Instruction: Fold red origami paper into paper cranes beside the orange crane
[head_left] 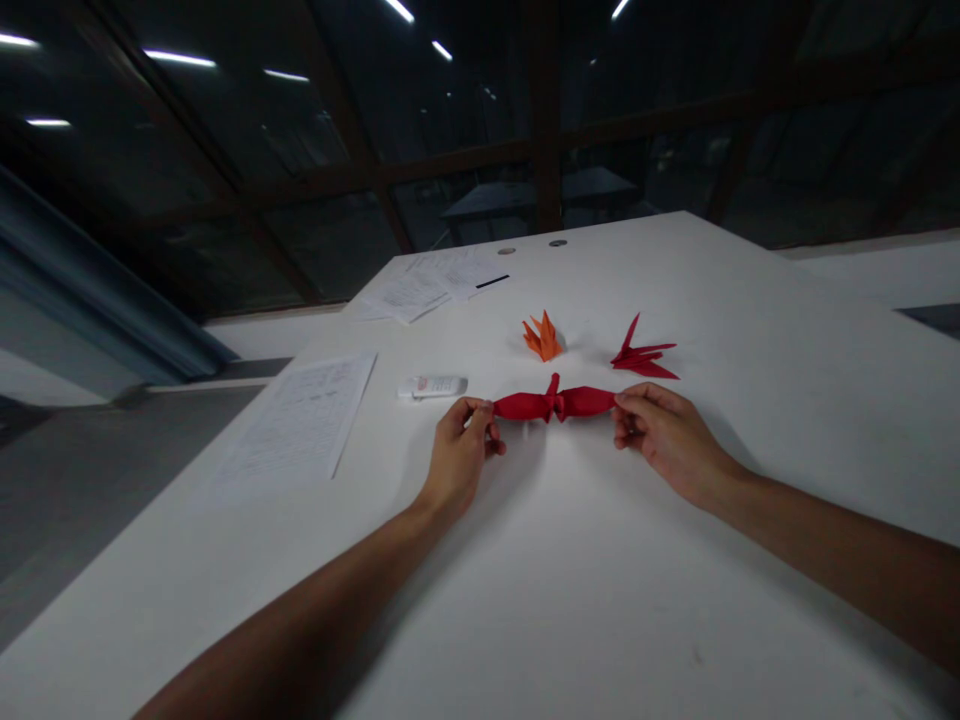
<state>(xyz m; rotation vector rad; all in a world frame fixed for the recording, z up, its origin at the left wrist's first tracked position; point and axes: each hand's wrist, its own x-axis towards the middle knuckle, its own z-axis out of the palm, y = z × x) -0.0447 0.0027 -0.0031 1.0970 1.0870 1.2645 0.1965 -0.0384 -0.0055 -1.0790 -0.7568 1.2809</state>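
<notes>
A red folded-paper figure (555,402) is stretched between the two hands above the near-middle part of the white table (600,600); its two wings are long, smooth and slightly rounded, tapering outward from a creased, narrow centre where a short stub sticks up. The left hand (459,445) pinches the tip of one wing between thumb and fingers, and the right hand (664,440) pinches the opposite tip the same way, its lower fingers curled under. Both forearms reach in from the near edge, angled inward, wrists off the tabletop. Just beyond sit a spiky orange paper figure (545,340) and a crimson paper figure (645,360) with thin, pointed prongs. Near the left hand lies a smooth white tube (433,387) with printing on it; farther left is a flat printed sheet (300,420), and beyond it overlapping papers (427,285).
</notes>
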